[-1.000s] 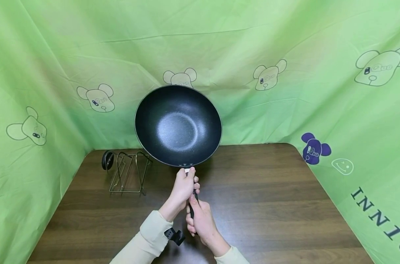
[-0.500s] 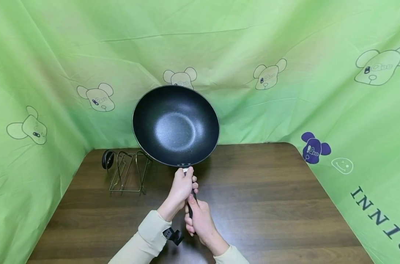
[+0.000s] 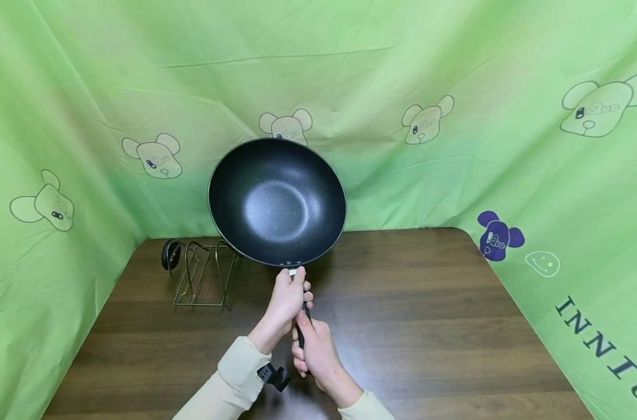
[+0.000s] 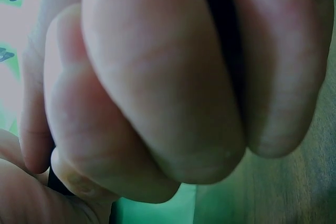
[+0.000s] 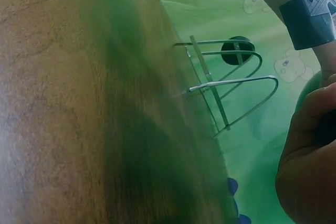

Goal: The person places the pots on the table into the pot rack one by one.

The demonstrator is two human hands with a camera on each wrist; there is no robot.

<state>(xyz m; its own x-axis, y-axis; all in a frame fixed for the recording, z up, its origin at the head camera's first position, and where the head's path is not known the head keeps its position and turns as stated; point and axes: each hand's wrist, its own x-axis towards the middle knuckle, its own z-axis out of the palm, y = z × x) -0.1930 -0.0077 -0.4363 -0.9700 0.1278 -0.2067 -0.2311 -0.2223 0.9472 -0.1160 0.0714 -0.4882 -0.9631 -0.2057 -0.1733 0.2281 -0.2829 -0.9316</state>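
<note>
A black wok [image 3: 276,201] is held up off the table, tilted so its dark inside faces me. Both hands grip its black handle [image 3: 303,319]. My left hand [image 3: 289,297] wraps the handle just below the wok's rim. Directly behind it, nearer to me, my right hand [image 3: 318,353] holds the handle's end. In the left wrist view, curled fingers [image 4: 157,87] fill the picture, closed round the dark handle [image 4: 218,19]. The right wrist view catches part of a hand [image 5: 310,156] at its right edge.
A wire rack [image 3: 205,280] stands on the brown wooden table [image 3: 429,326] at the back left, with a round black object [image 3: 170,255] beside it. The rack [image 5: 231,87] also shows in the right wrist view. Green printed cloth [image 3: 455,70] walls the table on three sides.
The wok has drifted slightly to the left and a little lower. Both hands keep the same grip on the handle.
</note>
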